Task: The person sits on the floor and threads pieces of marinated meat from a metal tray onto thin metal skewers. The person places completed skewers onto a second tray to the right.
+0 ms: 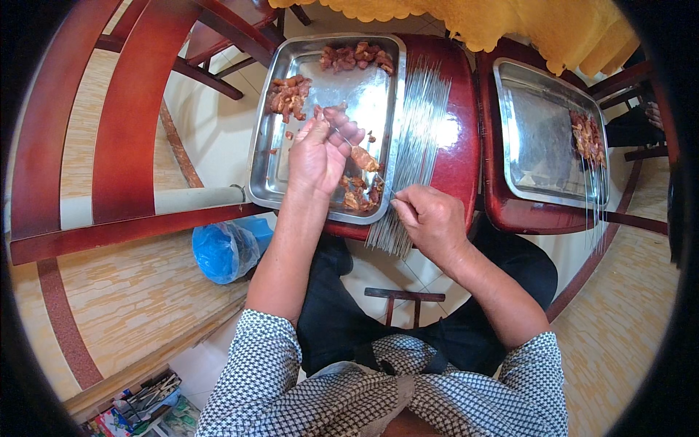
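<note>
My left hand (325,147) is above a steel tray (254,158), its fingertips pinching a small piece of raw meat near the upper end of a thin metal skewer. A larger piece of meat (364,159) is threaded on that skewer just below these fingers. The skewer's lower part runs to my right hand (428,216), closed around it beyond the tray's right rim. Piles of raw meat (289,97) lie in the tray at the left, top and lower right. Beside the tray, a thick bunch of metal skewers (418,125) rests on a red wooden seat.
A second steel tray (546,125) on another red seat (535,216) holds loaded meat skewers (588,136). A blue bin with a plastic liner (218,254) stands on the floor at left, near a red chair back (131,109). Yellow cloth (491,27) hangs at the top. Part of another person (633,128) shows at right.
</note>
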`<state>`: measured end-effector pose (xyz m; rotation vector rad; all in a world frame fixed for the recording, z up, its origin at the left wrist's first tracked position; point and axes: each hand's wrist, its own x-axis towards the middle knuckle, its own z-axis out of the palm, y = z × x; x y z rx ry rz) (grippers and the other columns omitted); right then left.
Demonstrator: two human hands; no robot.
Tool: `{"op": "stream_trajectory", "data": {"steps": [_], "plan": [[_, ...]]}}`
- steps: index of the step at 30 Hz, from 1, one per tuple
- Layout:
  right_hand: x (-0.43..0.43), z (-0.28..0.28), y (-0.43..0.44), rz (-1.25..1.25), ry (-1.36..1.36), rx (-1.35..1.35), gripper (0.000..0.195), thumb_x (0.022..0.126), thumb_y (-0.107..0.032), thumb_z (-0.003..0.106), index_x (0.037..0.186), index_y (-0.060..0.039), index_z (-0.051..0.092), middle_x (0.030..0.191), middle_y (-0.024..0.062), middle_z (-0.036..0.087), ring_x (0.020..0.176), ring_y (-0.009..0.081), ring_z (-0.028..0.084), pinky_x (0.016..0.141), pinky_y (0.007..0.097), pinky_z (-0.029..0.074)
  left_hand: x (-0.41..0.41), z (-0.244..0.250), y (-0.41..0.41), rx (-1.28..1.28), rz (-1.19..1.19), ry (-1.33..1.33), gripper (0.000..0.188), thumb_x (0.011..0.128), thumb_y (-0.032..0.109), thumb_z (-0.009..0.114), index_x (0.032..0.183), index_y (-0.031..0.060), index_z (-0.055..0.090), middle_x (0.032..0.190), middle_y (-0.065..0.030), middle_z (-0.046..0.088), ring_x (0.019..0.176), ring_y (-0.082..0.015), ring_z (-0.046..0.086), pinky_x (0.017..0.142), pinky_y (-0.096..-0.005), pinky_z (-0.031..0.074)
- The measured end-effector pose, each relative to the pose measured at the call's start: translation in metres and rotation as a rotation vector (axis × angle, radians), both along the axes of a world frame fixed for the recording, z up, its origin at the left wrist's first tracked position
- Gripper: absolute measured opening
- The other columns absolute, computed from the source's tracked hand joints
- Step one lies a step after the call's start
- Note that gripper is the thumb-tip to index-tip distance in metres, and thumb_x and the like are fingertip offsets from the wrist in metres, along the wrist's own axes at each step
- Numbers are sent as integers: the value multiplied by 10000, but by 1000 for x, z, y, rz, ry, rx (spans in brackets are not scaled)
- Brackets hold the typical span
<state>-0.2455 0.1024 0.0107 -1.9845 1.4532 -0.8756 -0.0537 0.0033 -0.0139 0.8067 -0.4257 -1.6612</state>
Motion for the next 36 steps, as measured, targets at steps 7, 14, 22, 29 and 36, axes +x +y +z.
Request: {"op": "stream_trajectory", "data": {"steps": [7, 14, 22, 29, 36], "plan": [[-7, 5, -2, 1, -145, 159, 84, 844, -84, 640, 817, -5, 632, 680, 111, 615, 608, 191, 616, 547, 309, 482, 0, -3, 2, 2, -28, -58, 251, 990, 186, 411, 1131, -4, 494, 981, -106, 588, 899, -233, 624, 818, -424, 543], [-11, 5, -2, -2, -257, 120, 113, 865, -120, 612, 819, -18, 622, 639, 116, 589, 573, 240, 606, 527, 346, 465, 2, 5, -2, -25, 5, 23, 257, 999, 216, 381, 1106, 23, 513, 1164, -201, 584, 984, -284, 627, 888, -462, 521], [-16, 7, -2, 41, -108, 152, 113, 866, -122, 617, 808, -25, 608, 655, 107, 598, 583, 222, 608, 533, 345, 475, 9, 1, -6, -15, -19, -59, 178, 977, 174, 455, 1040, 29, 534, 1091, -203, 613, 936, -260, 647, 827, -433, 556], [-13, 6, -1, 35, -16, 63, 110, 862, -128, 611, 792, -46, 590, 650, 113, 590, 578, 250, 614, 523, 363, 485, 9, 3, -6, 23, -37, -59, 173, 978, 166, 454, 1010, 19, 539, 1058, -193, 623, 908, -250, 657, 820, -416, 561], [-13, 0, -2, 21, 16, -11, 90, 850, -119, 624, 794, -52, 600, 663, 99, 605, 584, 238, 621, 519, 357, 488, 9, 6, -4, 15, -73, -26, 174, 973, 167, 464, 1011, 17, 543, 1037, -181, 628, 900, -248, 657, 820, -413, 562]]}}
